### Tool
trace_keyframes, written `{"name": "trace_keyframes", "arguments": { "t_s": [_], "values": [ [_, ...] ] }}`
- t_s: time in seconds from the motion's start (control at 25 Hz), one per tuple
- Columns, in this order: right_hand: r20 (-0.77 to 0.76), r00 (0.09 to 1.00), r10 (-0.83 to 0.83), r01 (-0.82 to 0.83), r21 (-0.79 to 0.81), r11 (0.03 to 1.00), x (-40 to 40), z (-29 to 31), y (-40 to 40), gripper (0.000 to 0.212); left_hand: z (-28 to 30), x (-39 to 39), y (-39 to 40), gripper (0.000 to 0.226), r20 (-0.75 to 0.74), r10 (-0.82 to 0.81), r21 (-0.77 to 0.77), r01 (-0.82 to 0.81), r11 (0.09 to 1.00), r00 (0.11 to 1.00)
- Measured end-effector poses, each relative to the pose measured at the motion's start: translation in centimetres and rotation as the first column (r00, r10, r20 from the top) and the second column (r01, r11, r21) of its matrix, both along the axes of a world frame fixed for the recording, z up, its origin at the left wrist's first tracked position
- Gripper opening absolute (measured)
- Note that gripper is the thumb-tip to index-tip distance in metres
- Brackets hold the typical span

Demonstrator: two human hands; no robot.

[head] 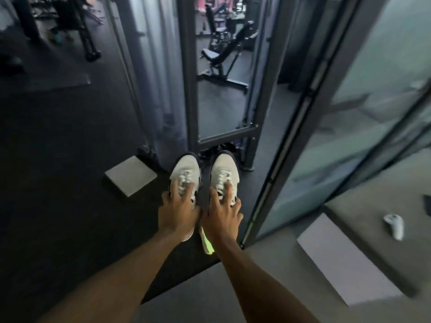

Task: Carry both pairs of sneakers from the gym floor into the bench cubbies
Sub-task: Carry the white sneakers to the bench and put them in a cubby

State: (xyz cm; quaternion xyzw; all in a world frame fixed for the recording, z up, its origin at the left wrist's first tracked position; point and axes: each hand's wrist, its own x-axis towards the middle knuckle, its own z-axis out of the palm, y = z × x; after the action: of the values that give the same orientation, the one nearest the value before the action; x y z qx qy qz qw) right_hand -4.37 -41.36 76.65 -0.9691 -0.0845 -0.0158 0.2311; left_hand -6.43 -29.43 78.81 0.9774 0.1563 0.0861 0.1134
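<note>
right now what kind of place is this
Almost certainly a gym: an adjustable weight bench stands behind a dark metal rack frame, on dark rubber-like flooring. Each hand grips one white sneaker.

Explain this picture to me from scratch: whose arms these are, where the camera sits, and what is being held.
There is no machine here. The one picture comes from a wide-angle camera worn on a person's head, looking forward and down, so the two bare arms are the wearer's own. The left hand grips one pale sneaker, the left sneaker, with its fingers over the laces. The right hand grips the matching right sneaker the same way. Below the hands a neon-yellow strip shows; what it is cannot be told. Around them lie dark gym floor, a weight bench behind a metal frame, and glass panels on the right. A small white device lies on a grey ledge.
</note>
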Motion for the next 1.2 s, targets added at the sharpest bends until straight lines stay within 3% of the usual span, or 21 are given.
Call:
{"name": "trace_keyframes", "arguments": {
  "t_s": [0.2, 0.4, 0.6, 0.84, 1.08, 1.2],
  "values": [
    [0.034, 0.987, -0.16, 0.159, 0.005, 0.987, -4.3, 2.7, -14.8, 0.075, 2.0, -2.3, -13.8, 0.072, 0.051, -0.21, 0.009, 0.21, 0.978, 0.976],
    [0.121, 0.924, -0.363, 0.368, -0.028, 0.929, -12.3, 3.8, -34.3, 0.072, 2.5, -7.1, -33.3, 0.07, 0.092, -0.413, -0.032, 0.417, 0.908, 0.906],
    [0.181, 0.776, -0.604, 0.624, -0.076, 0.778, -22.4, 6.0, -54.8, 0.066, 5.0, -13.5, -54.9, 0.071, 0.158, -0.619, -0.111, 0.637, 0.763, 0.769],
    [0.226, 0.531, -0.816, 0.845, -0.07, 0.53, -29.2, 9.7, -74.6, 0.06, 8.4, -18.3, -77.1, 0.069, 0.202, -0.809, -0.112, 0.833, 0.541, 0.552],
    [0.242, 0.354, -0.903, 0.934, -0.045, 0.353, -29.7, 10.4, -89.6, 0.064, 9.1, -18.0, -94.1, 0.068, 0.21, -0.899, -0.057, 0.923, 0.381, 0.384],
    [0.238, 0.337, -0.911, 0.941, -0.051, 0.335, -27.1, 10.2, -97.0, 0.063, 8.3, -14.8, -102.1, 0.069, 0.219, -0.908, -0.085, 0.934, 0.348, 0.358]
  ]
}}
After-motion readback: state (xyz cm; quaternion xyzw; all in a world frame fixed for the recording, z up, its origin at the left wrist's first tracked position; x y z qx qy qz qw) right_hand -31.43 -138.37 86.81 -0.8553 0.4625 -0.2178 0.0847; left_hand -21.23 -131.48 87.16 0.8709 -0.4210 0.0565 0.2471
